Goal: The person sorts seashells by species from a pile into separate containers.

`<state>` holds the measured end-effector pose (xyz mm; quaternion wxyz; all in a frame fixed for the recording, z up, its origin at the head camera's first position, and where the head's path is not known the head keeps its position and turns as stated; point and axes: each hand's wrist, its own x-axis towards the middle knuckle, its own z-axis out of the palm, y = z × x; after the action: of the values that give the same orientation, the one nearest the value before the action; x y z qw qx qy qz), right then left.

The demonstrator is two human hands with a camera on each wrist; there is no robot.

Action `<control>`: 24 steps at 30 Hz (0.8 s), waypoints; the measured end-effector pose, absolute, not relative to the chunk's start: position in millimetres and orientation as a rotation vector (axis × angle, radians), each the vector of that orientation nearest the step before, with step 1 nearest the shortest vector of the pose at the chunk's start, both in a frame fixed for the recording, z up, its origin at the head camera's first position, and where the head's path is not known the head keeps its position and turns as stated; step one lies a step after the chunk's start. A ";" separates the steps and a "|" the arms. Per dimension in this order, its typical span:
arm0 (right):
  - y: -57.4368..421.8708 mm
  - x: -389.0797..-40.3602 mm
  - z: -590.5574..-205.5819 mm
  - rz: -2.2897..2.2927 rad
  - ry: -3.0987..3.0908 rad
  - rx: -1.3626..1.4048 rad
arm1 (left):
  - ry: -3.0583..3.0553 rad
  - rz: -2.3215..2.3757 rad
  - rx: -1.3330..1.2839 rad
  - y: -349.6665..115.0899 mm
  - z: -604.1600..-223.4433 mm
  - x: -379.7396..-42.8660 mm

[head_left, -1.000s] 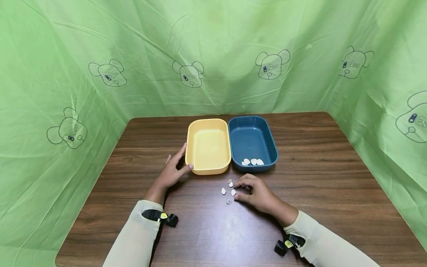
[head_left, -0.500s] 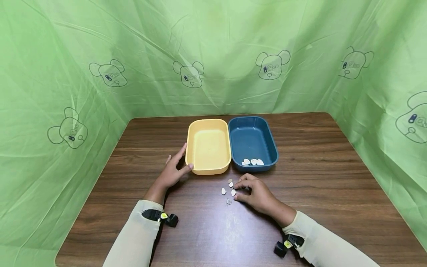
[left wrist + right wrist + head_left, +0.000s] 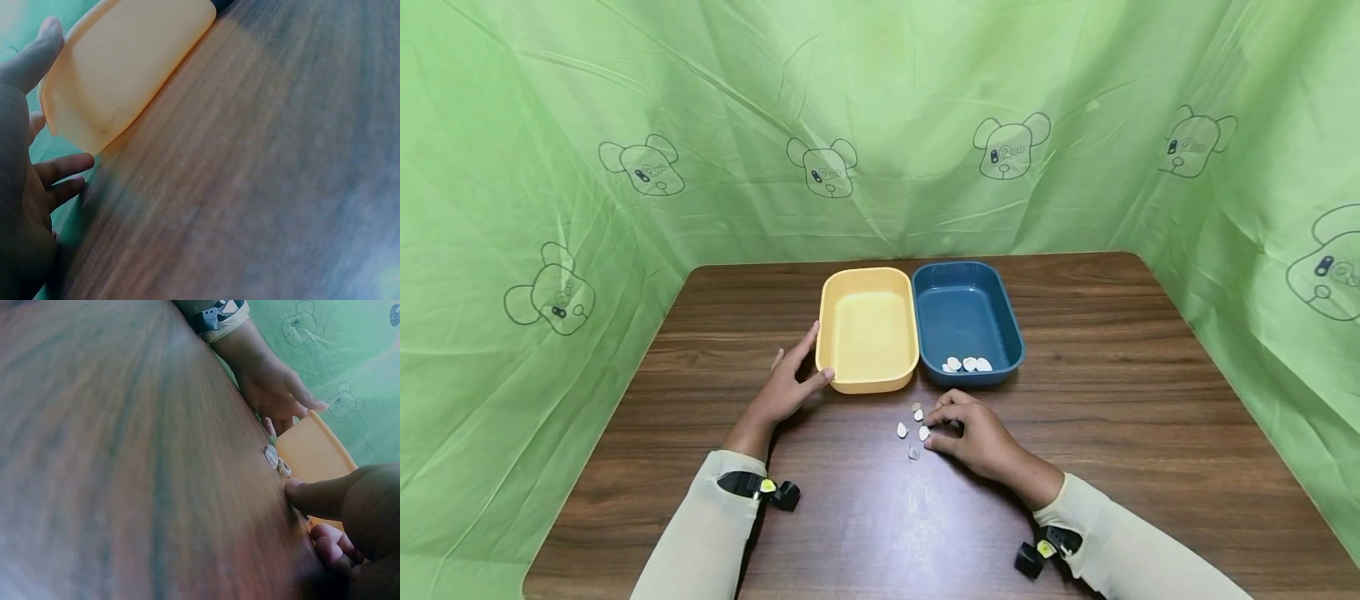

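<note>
My left hand (image 3: 786, 390) rests against the near left corner of a yellow plastic tray (image 3: 822, 333), thumb at the front wall and straight fingers along the side. In the head view, my right hand (image 3: 981, 437) is on the table in front of the blue tray (image 3: 1017, 333), its thumb and bent fingertips apart. Just left of that gap lies a small white shell (image 3: 924, 433). Around it are another white shell (image 3: 902, 430), a small white one (image 3: 918, 415), a tan one (image 3: 917, 407) and a greyish striped shell (image 3: 913, 452). Several white shells (image 3: 970, 364) lie in the blue tray's near end.
The trays stand side by side, touching, on a brown wood-grain table (image 3: 1097, 333). Green cloth (image 3: 910, 192) with bear-head drawings hangs behind and on both sides. A black strap with a small camera (image 3: 1030, 560) sits on each wrist.
Both hands, the trays and the shells stay almost where they were. My right hand has shifted very slightly left, and its fingertips have closed in a little toward the nearest white shell.
</note>
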<state>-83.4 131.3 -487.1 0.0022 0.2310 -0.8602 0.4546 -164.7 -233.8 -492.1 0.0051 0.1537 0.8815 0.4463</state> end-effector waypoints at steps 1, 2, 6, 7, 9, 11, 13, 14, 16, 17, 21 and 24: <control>131.0 -83.2 -487.2 1.424 -2.694 0.727 | 2.761 1.401 0.484 -234.0 -492.4 -164.7; 130.9 -83.1 -487.5 1.422 -2.690 0.727 | 2.762 1.403 0.483 -234.2 -492.5 -164.5; 129.7 -82.9 -488.4 1.414 -2.684 0.714 | 2.761 1.403 0.484 -233.7 -491.7 -164.2; 129.4 -82.9 -488.8 1.406 -2.680 0.718 | 2.759 1.401 0.482 -233.7 -491.4 -164.0; 128.9 -82.9 -488.9 1.408 -2.686 0.710 | 2.759 1.396 0.487 -233.8 -491.2 -163.9; 128.5 -82.9 -488.6 1.412 -2.693 0.702 | 2.761 1.391 0.487 -234.0 -491.2 -163.8; 128.6 -82.9 -488.0 1.416 -2.695 0.699 | 2.762 1.388 0.486 -234.1 -490.9 -163.6; 128.8 -83.0 -487.7 1.425 -2.701 0.691 | 2.762 1.387 0.485 -234.1 -490.8 -163.6; 129.0 -83.1 -487.5 1.425 -2.700 0.692 | 2.764 1.383 0.483 -234.1 -490.6 -163.5; 129.3 -83.1 -487.4 1.424 -2.702 0.691 | 2.764 1.381 0.480 -234.1 -490.7 -163.5; 128.8 -83.4 -487.0 1.421 -2.714 0.684 | 2.770 1.369 0.470 -234.4 -491.6 -163.8; 128.1 -83.6 -486.8 1.423 -2.722 0.674 | 2.769 1.370 0.468 -234.3 -491.5 -163.8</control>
<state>-83.6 128.1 -486.8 -0.0015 0.2145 -0.8656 0.4525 -163.8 -234.3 -491.5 0.0085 0.1499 0.8861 0.4385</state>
